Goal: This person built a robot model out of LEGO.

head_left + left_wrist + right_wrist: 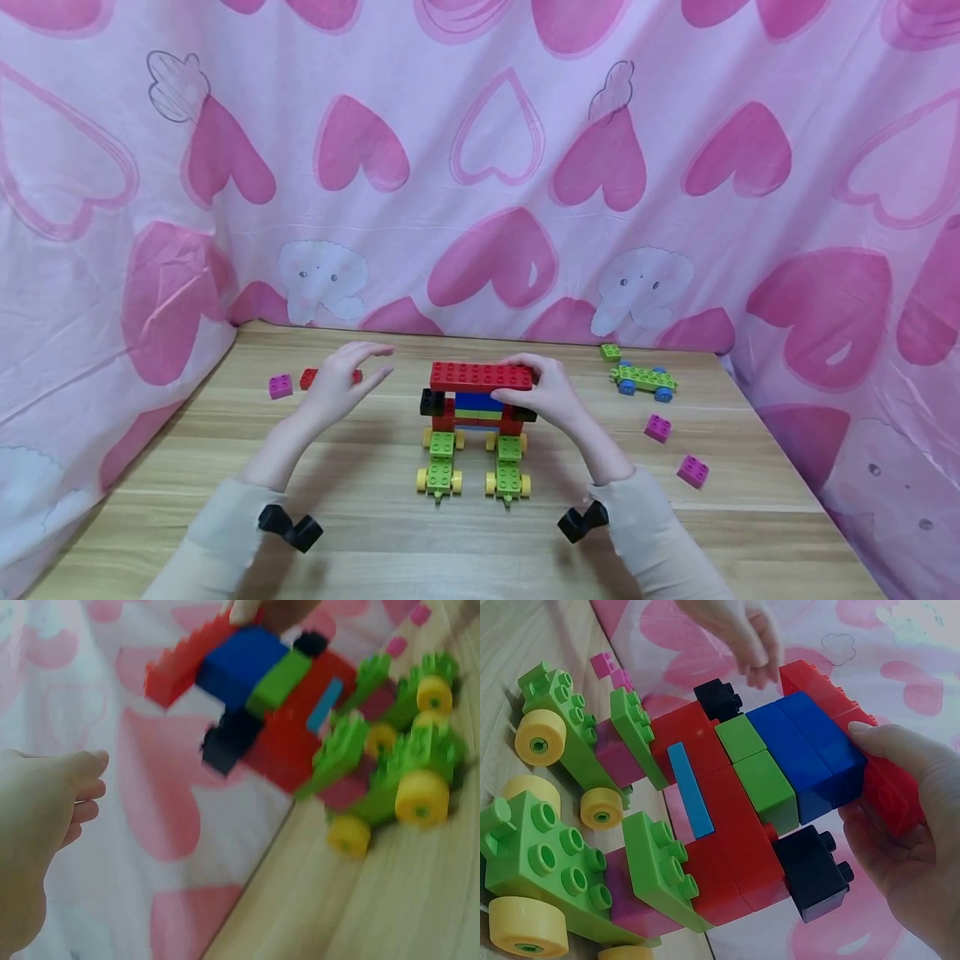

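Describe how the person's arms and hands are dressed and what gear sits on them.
Both hands are bare, with no gloves or rings to be seen: the left hand and the right hand. Each arm wears a long beige sleeve, the cuff ending at the wrist. A small black mount is on the left wrist, and another on the right.

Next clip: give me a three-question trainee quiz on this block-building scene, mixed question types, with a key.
1. True or false: the left hand grips the long red plate on top of the block model.
2. Multiple choice: the wheels under the model's two green carts are A) blue, B) yellow, C) black.
3. Short answer: which hand has its grip on the red plate?

Key:
1. False; the left hand hovers open, apart from the model.
2. B.
3. The right hand, fingers over the plate's right end.
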The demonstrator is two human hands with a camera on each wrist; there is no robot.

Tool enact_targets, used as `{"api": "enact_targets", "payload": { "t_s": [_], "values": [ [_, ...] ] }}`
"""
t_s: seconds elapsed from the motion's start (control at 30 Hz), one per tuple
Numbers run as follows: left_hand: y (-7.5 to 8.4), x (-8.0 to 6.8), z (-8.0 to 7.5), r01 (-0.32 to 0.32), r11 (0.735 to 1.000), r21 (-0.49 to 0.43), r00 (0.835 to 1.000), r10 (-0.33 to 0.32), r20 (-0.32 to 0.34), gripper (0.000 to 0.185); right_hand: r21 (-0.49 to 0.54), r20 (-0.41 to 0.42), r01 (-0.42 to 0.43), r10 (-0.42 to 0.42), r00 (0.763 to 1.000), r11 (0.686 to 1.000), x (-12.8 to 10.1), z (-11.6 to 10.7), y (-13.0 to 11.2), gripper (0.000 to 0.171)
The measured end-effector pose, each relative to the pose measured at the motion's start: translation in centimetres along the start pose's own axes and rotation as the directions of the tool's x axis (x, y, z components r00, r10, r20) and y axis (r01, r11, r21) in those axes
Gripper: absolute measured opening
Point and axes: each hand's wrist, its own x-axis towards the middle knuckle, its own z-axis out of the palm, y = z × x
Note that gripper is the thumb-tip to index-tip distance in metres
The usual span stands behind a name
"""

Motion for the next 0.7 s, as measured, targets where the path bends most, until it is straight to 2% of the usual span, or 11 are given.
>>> {"api": "enact_targets", "payload": {
  "t_s": [0.1,0.23,0.43,0.53,0.7],
  "values": [
    [-1.7,-0.5,-0.5,0.029,0.999,0.018,1.0,-0.03,0.006,0.033,-0.002,0.002,0.006,-0.006,1.0,1.0,0.0,0.0,0.0,0.042],
    [-3.6,-1.0,-1.1,0.107,0.994,0.028,0.993,-0.108,0.043,0.036,-0.008,0.0,0.004,-0.004,1.0,1.0,0.0,0.0,0.1,0.041],
    [-6.0,-1.5,-1.3,0.207,0.976,0.063,0.968,-0.214,0.132,0.041,-0.017,-0.007,-0.009,0.009,1.0,1.0,0.0,0.0,0.1,0.041],
    [-6.9,-1.6,-1.2,0.257,0.963,0.079,0.946,-0.268,0.184,0.045,-0.023,-0.009,-0.011,0.01,1.0,1.0,0.0,0.0,0.0,0.041],
    [-8.4,-1.6,-0.9,0.339,0.934,0.115,0.891,-0.358,0.278,0.053,-0.022,-0.009,-0.01,0.01,1.0,1.0,0.0,0.0,-0.1,0.04]
  ]
}}
